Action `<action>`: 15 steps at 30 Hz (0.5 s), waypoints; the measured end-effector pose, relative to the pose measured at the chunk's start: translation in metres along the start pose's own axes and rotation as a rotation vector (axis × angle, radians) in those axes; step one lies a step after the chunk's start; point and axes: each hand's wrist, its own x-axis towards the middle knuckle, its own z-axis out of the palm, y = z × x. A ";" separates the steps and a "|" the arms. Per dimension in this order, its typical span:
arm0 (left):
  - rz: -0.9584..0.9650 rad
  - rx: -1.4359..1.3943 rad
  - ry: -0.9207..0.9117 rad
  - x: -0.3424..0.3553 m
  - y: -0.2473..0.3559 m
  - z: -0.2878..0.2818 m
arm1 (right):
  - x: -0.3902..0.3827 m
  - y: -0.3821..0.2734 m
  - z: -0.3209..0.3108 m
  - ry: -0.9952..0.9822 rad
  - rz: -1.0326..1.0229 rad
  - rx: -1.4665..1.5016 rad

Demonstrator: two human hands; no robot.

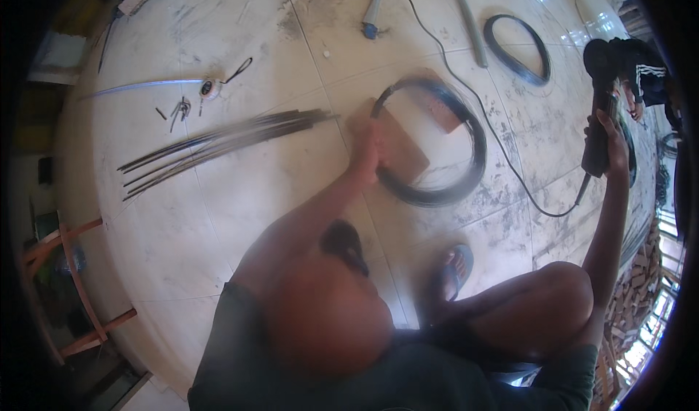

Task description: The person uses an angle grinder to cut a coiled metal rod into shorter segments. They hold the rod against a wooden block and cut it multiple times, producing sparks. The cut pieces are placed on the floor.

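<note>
In front of me a coil of dark wire point(475, 138) rests over two reddish bricks, one point(404, 151) at its left side and one point(439, 111) inside its far edge. My left hand point(368, 147) is closed around the coil's left side, beside the nearer brick; its fingers are partly blurred. Out to the right, my right hand point(615, 141) grips the black body of an angle grinder point(598, 94), held up and away from the coil. The grinder's head points to the far side. A black cord point(520, 182) runs from its lower end across the floor.
Cut dark rods point(226, 143) lie to the left, with a tape measure point(210, 89) and short pieces point(182, 109) beyond. Another wire coil point(518, 50) and a grey pipe point(468, 21) lie farther off. Wooden frames point(69, 265) stand left; another person point(644, 76) is at far right.
</note>
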 end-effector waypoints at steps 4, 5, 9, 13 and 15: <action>0.050 0.029 0.175 0.007 -0.018 -0.011 | -0.012 -0.012 0.032 -0.088 0.029 -0.049; 0.058 0.028 0.243 0.007 -0.025 -0.010 | -0.011 -0.011 0.040 -0.114 0.037 -0.069; 0.115 0.486 0.294 0.011 -0.031 -0.010 | -0.022 -0.014 0.092 -0.243 -0.049 -0.186; 0.158 1.235 0.275 0.001 -0.001 -0.012 | -0.026 -0.012 0.136 -0.387 -0.046 -0.197; 0.136 1.465 0.257 -0.001 0.011 -0.010 | -0.035 -0.014 0.158 -0.401 -0.029 -0.206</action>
